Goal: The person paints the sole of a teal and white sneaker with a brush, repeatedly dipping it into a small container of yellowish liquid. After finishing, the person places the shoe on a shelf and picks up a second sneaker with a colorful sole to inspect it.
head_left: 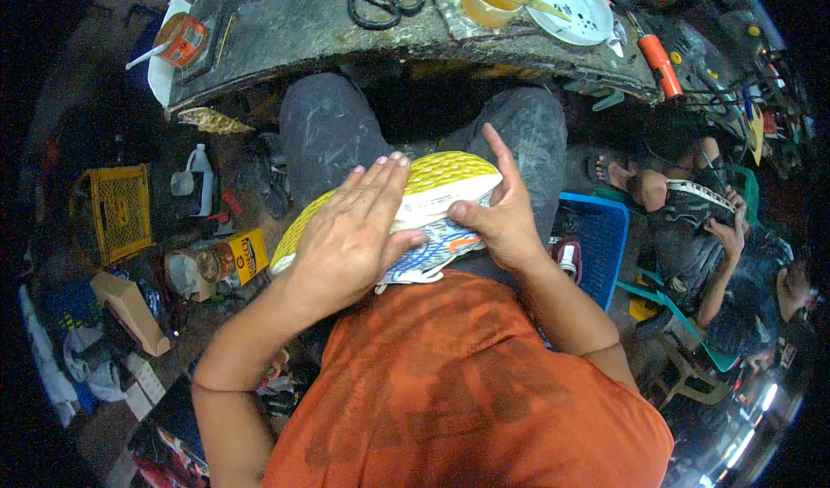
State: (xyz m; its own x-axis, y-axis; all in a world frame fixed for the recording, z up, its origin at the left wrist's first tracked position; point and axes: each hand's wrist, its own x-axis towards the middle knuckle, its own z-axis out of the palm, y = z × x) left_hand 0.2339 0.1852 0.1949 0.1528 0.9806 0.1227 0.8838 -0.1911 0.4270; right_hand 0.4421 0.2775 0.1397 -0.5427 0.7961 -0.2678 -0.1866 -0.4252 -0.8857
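A shoe lies on its side across my lap, its yellow textured sole facing up and away from me. Its midsole is white, and the upper has a blue, white and orange pattern. My left hand lies flat along the sole and midsole, fingers straight and together, with the thumb toward the upper. At the shoe's right end, my right hand grips it: the thumb presses the white midsole while the index finger points up. The other right fingers are partly hidden behind the shoe.
Ahead stands a worn workbench with black-handled scissors, a tub of amber glue, a white bowl and an orange-handled tool. A blue basket is at my right. Beyond it another person handles a dark shoe. A yellow crate stands left.
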